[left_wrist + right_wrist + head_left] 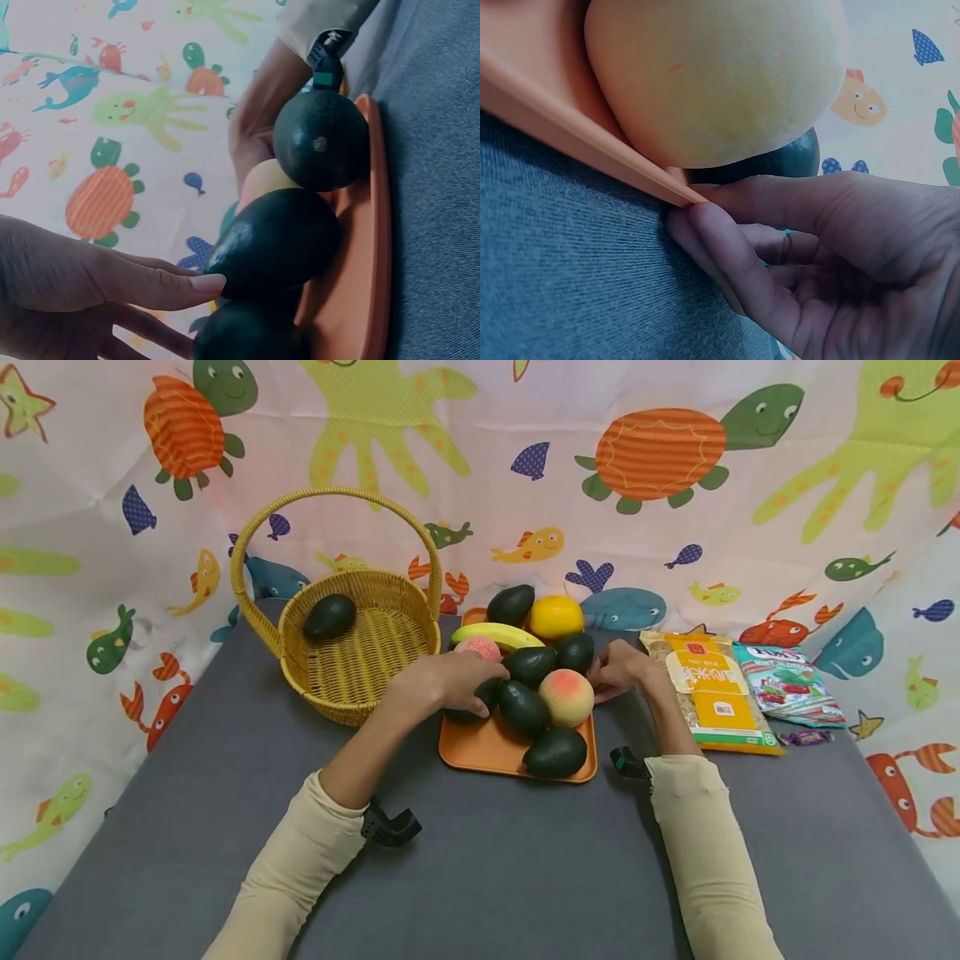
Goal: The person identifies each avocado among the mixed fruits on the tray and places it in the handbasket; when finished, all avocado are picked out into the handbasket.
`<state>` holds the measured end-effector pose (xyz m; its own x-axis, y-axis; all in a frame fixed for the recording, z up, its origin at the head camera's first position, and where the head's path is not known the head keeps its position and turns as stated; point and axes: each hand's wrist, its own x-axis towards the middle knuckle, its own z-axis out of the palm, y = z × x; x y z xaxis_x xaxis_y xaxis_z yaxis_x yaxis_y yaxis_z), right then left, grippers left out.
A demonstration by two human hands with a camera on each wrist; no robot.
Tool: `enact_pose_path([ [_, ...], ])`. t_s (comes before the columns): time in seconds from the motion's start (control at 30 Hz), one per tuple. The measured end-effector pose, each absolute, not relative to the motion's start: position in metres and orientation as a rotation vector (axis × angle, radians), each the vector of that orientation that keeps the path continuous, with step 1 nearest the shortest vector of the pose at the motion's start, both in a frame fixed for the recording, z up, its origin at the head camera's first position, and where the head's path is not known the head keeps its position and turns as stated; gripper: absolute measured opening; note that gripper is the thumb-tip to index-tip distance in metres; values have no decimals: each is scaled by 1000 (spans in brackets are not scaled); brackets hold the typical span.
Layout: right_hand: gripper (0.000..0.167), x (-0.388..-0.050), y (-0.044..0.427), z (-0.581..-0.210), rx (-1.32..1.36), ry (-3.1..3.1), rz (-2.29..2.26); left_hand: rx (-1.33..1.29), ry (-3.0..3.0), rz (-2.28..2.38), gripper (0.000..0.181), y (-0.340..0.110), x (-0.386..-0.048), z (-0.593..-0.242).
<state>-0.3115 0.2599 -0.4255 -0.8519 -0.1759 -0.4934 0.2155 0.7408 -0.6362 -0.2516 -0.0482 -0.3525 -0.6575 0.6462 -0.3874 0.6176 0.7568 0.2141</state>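
Note:
My left hand (450, 683) reaches over the left side of an orange tray (480, 756). Its thumb and fingers lie around a dark green avocado (489, 692), mostly covered by the hand in the head view. The left wrist view shows the thumb by that avocado (251, 334), with a second avocado (277, 240) just beyond. On the tray's right side, my right hand (618, 670) pinches the rim (656, 187) between thumb and fingers, beside a peach (566, 697). Several more avocados (555, 753), a banana (491, 635), a pinkish peach (478, 648) and a yellow-orange fruit (556, 617) share the tray.
A yellow woven basket (360, 714) with a tall handle stands left of the tray, an avocado (330, 617) inside. To the right lie a yellow grain bag (712, 693), a green-and-white packet (787, 685) and a purple wrapped candy (806, 738). A patterned curtain (525, 510) hangs behind.

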Motion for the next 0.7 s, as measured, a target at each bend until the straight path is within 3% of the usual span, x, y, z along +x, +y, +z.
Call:
enact_pose_path([
  [0.43, 8, -309, 258, -426, 26, 2412, -956, 800, 2538, 81, 80, -43, -250, -359],
  [0.7, 10, -311, 260, -429, 15, 2402, -960, 759, 2525, 29, 74, -43, -250, -361],
])
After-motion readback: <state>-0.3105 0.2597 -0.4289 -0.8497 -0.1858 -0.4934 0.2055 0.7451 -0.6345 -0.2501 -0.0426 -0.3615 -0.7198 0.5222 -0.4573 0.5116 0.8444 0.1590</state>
